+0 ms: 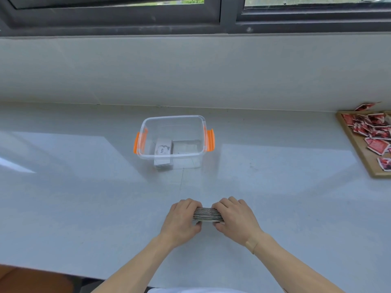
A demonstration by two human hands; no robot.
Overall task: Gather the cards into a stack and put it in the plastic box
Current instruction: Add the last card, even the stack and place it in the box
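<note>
Both hands wrapped around the stack of cards point(208, 214), held on its long edge on the pale counter point(84, 187), well in front of the plastic box point(148, 123) and slightly to its right. Left hand point(182, 218) closed over the left end, fingers curled across the far face and thumb tucked under the near one; right hand point(234, 216) clamped the same way on the right end, only the striped card edges showing between. Probably light, yet loose: thin slick cards, likely to fan or slide apart if squeezed unevenly or gripped at one end alone. Best taken across the short ends or pinched face to face, with steady pressure and the edges kept square. Box open-topped, clear-walled, orange latches at both sides, one small pack with print already lying inside at its left, room free beside it. Off to the box's right, a wooden tray point(357, 149) heaped with red packets point(376, 132), apart from the work.
</note>
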